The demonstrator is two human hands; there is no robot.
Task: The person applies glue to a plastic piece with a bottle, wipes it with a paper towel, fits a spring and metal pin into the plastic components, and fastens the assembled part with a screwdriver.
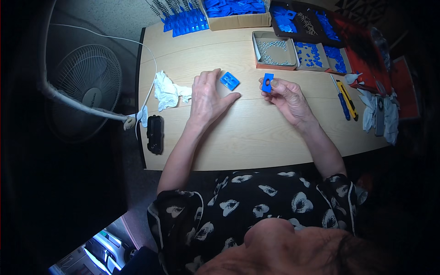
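Observation:
Between the thumb and fingers of my right hand (289, 98) is a small blue plastic piece (268, 82) with a round hole, held upright above the table. My left hand (208, 96) rests on the wood with its thumb and fingers spread apart and nothing in it. Just beyond the gap between that thumb and forefinger lies a blue plastic part (230, 81) with raised shapes or recesses on its face; the hand does not appear to touch it.
Boxes of blue pieces (309, 56) and silvery small parts (275, 51) line the far right. A blue screwdriver (343, 103) and yellow cutter (347, 101) lie right. White cloth (167, 90), a black case (155, 134) and a fan (87, 91) are left.

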